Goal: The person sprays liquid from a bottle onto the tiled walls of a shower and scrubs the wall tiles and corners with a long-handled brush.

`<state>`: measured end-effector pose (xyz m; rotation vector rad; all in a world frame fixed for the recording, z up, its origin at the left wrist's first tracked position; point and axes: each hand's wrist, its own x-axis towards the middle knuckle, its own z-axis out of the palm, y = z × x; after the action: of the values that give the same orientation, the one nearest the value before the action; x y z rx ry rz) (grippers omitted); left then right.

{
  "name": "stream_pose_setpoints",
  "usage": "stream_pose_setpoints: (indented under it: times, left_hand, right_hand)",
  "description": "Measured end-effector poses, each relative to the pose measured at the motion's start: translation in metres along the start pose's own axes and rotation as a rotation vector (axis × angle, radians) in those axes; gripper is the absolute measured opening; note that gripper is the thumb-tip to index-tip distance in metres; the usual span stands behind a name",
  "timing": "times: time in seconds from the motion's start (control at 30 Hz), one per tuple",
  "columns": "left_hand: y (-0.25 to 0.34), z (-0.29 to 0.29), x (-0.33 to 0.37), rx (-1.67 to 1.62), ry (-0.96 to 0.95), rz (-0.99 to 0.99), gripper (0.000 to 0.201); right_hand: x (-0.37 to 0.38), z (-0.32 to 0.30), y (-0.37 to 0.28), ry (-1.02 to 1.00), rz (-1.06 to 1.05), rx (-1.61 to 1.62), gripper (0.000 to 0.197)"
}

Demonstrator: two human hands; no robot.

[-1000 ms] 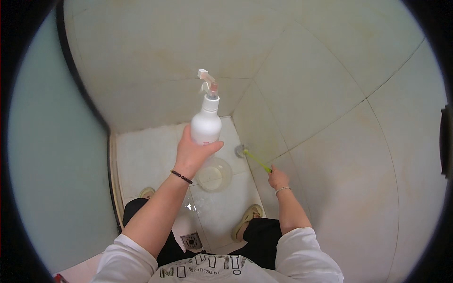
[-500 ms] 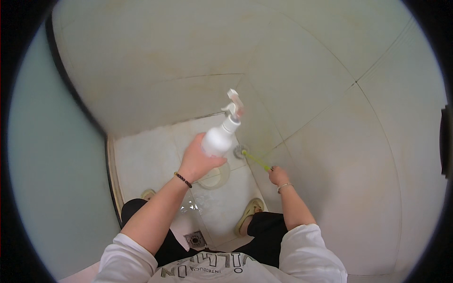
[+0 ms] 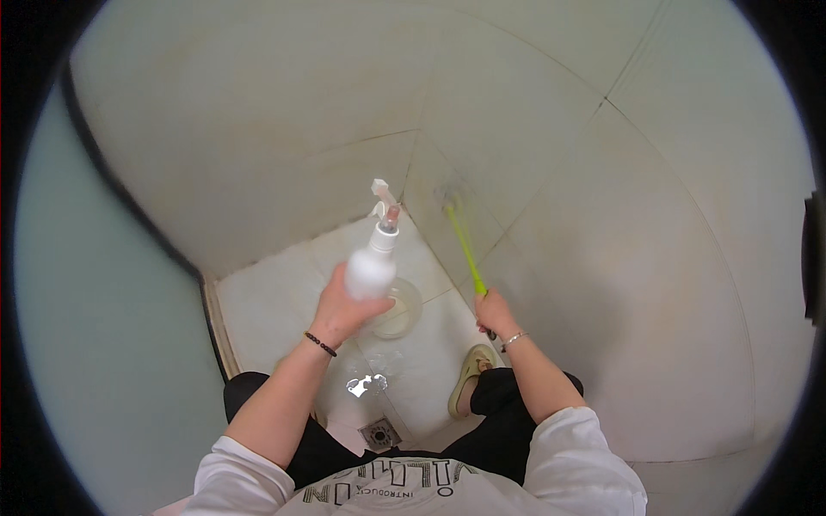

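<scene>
My left hand (image 3: 342,308) is wrapped round the body of a white spray bottle (image 3: 372,273), held upright above the floor with its trigger head on top. In my right hand (image 3: 497,315) is the handle of a green scrubbing brush (image 3: 465,245). The round grey brush head (image 3: 448,198) is blurred and lies against the tiled wall (image 3: 551,232) on the right, near the corner. A round, see-through tub (image 3: 408,320) stands on the floor behind the bottle, partly hidden by my left hand.
Water glistens on the white floor tiles (image 3: 428,344) near my feet. A square metal drain (image 3: 379,434) lies between them. On the left runs a frosted panel (image 3: 112,318) with a dark edge. My right shoe (image 3: 467,378) is close to the right wall.
The brush head has moved from low by the floor edge up onto the right wall, and its handle now points more steeply upward. The spray bottle has shifted left and slightly down in view.
</scene>
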<state>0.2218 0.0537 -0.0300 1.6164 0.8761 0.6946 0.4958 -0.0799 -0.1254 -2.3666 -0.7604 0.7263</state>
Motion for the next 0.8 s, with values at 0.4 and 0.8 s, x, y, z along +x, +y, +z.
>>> stream_pose_setpoints:
  times: [0.4, 0.8]
  left_hand:
    - [0.013, -0.006, -0.013, 0.001, -0.026, -0.022, 0.079]
    - [0.012, -0.007, -0.013, 0.041, 0.003, -0.015, 0.079]
  right_hand:
    - [-0.040, -0.050, -0.043, -0.043, -0.059, 0.851, 0.041]
    - [-0.042, -0.051, -0.005, -0.224, 0.185, 0.837, 0.051]
